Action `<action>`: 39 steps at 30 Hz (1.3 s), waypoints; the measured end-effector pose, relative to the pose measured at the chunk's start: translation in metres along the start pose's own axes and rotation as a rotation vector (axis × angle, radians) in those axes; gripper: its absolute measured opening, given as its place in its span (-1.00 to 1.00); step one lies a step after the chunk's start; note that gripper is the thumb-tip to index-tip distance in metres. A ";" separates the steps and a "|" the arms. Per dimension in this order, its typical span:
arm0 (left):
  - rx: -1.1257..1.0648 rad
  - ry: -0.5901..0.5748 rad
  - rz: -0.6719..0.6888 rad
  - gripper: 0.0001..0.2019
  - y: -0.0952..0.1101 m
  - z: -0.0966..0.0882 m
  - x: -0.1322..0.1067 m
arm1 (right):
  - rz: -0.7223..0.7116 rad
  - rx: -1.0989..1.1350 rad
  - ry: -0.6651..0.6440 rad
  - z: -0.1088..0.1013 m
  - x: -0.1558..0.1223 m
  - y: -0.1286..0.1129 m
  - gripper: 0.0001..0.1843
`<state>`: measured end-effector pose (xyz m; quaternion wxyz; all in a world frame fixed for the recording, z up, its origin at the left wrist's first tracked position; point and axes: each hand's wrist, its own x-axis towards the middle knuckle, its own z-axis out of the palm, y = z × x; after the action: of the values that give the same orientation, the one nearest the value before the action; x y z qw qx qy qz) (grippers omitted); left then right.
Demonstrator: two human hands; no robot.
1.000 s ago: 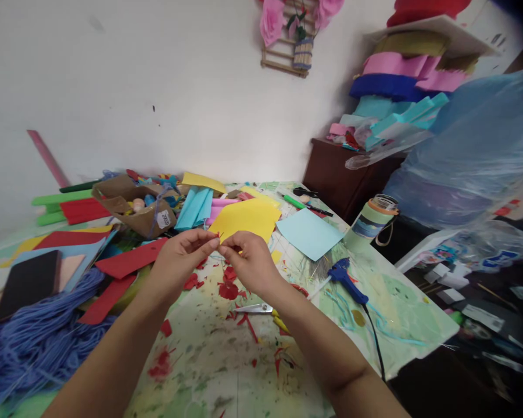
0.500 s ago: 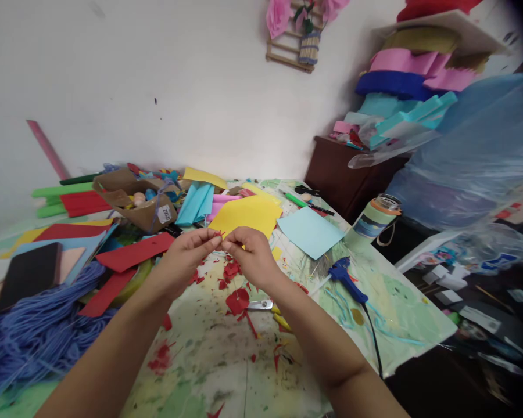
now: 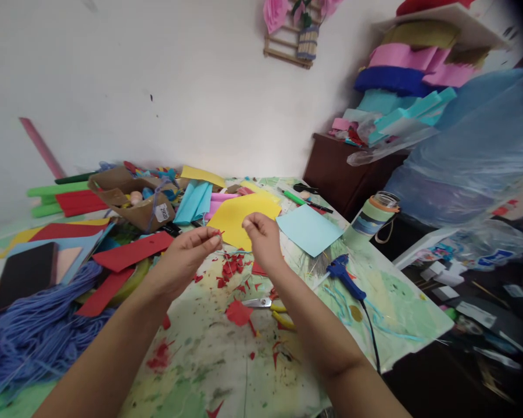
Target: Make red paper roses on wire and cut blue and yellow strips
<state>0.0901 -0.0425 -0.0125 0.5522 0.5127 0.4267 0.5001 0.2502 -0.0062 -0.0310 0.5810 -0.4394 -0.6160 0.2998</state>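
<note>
Two hands, red scrap in left, right closed, over stained table near wall.

Left forearm slanting from the near left toward the middle, left hand bent, pinching at its fingertips, right forearm slanting in from the near right, right hand near the left but apart, fingers curled in.

Paper scraps and scissors lie on the table, left of the glue gun. Yarn lies before the box.
</note>
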 end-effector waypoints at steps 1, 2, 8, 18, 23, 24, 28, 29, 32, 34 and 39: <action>-0.018 0.012 0.001 -0.59 0.001 -0.001 0.000 | 0.020 0.032 0.048 -0.005 0.004 0.003 -0.82; -0.036 0.028 -0.001 -0.59 0.001 -0.001 0.000 | 0.037 0.053 0.100 -0.010 0.009 0.006 -0.80; -0.113 0.061 -0.012 -0.58 0.004 0.000 0.000 | 0.010 -0.456 0.295 -0.049 0.033 0.022 -0.71; -0.055 0.095 0.020 -0.60 -0.001 0.002 0.000 | -0.144 -0.244 -0.310 -0.008 -0.011 -0.025 -0.79; -0.090 0.128 0.017 -0.55 -0.001 0.000 0.001 | 0.007 -0.086 -0.267 0.003 -0.020 -0.031 -0.85; -0.086 0.124 0.024 -0.55 -0.001 -0.001 0.001 | 0.029 -0.035 -0.269 0.002 -0.020 -0.030 -0.84; -0.023 0.090 0.071 -0.60 -0.001 0.000 -0.001 | 0.014 0.056 -0.272 0.001 -0.019 -0.027 -0.83; 0.000 0.078 0.082 -0.61 -0.001 0.000 -0.002 | -0.014 0.034 -0.264 0.002 -0.019 -0.027 -0.83; 0.056 0.060 0.090 -0.62 -0.003 -0.001 -0.002 | -0.114 -0.059 -0.203 0.004 -0.019 -0.026 -0.82; 0.079 0.060 0.079 -0.61 -0.004 -0.002 -0.002 | -0.167 -0.095 -0.162 0.006 -0.019 -0.027 -0.80; 0.102 0.069 0.097 -0.60 -0.009 -0.002 0.001 | -0.105 -0.097 -0.146 0.010 -0.018 -0.025 -0.82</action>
<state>0.0898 -0.0406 -0.0217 0.4855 0.5425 0.4451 0.5214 0.2346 -0.0320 -0.0184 0.5273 -0.4110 -0.6930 0.2698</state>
